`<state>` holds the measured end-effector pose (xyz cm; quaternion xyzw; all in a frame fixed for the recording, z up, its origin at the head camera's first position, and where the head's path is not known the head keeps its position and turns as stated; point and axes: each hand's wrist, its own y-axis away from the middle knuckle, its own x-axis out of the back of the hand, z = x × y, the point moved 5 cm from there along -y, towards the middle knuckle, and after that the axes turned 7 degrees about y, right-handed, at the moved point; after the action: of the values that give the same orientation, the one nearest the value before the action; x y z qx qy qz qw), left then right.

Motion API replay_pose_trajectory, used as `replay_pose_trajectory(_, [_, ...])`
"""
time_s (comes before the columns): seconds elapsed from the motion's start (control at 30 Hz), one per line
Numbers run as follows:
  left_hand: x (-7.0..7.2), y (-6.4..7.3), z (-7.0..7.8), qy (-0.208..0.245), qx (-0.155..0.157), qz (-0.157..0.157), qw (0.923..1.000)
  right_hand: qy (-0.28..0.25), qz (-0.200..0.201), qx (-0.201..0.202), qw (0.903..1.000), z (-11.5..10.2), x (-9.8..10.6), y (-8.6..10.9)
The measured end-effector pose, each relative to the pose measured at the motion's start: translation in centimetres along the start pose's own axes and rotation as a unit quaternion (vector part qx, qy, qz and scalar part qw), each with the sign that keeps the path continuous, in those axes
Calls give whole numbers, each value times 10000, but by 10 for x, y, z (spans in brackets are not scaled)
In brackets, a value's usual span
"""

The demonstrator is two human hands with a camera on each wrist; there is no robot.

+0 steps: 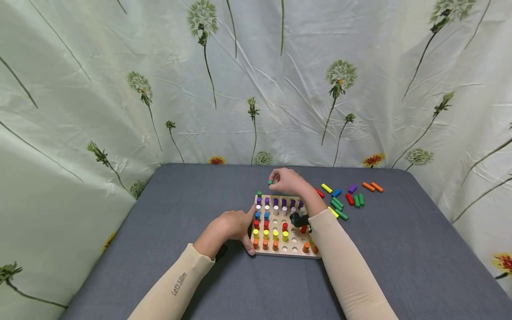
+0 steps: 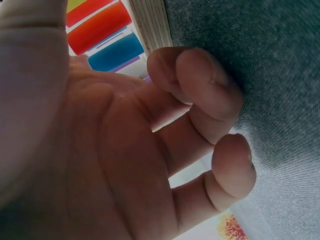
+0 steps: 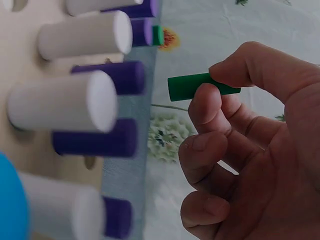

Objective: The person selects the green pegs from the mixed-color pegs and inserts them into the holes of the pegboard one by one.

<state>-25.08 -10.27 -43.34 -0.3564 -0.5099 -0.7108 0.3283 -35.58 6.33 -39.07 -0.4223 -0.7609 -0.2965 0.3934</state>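
A wooden pegboard (image 1: 276, 254) stands on the table with rows of coloured pegs upright in its holes. My left hand (image 1: 236, 224) holds the board's left edge, the thumb at the front corner and the index finger further back. In the left wrist view the other fingers (image 2: 200, 85) curl beside the board's side. Above the back edge, my right hand (image 1: 289, 180) pinches a green peg (image 3: 187, 86) between thumb and fingertips. One green peg (image 1: 259, 194) stands at the back left corner, behind purple pegs (image 1: 275, 202) and white pegs (image 1: 276, 210).
Loose pegs lie right of the board: green pegs (image 1: 337, 203), a blue peg (image 1: 336, 193), a purple peg (image 1: 352, 189), a red peg (image 1: 350, 199), orange pegs (image 1: 368, 186) and yellow ones. The right forearm (image 1: 340, 253) covers the board's right side. A flowered cloth (image 1: 256, 89) hangs behind the grey table (image 1: 180, 200).
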Motion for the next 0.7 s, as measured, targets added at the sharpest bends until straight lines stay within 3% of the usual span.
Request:
replay_pose_trajectory(0.3, [0,-1,2,-70,30,-62,10000,-15,-408,-63,9991,0,-19,-3])
replay_pose_trajectory(0.7, [-1,1,1,-41,-51,28,10000,194,-501,-38,9985,0,-29,-6])
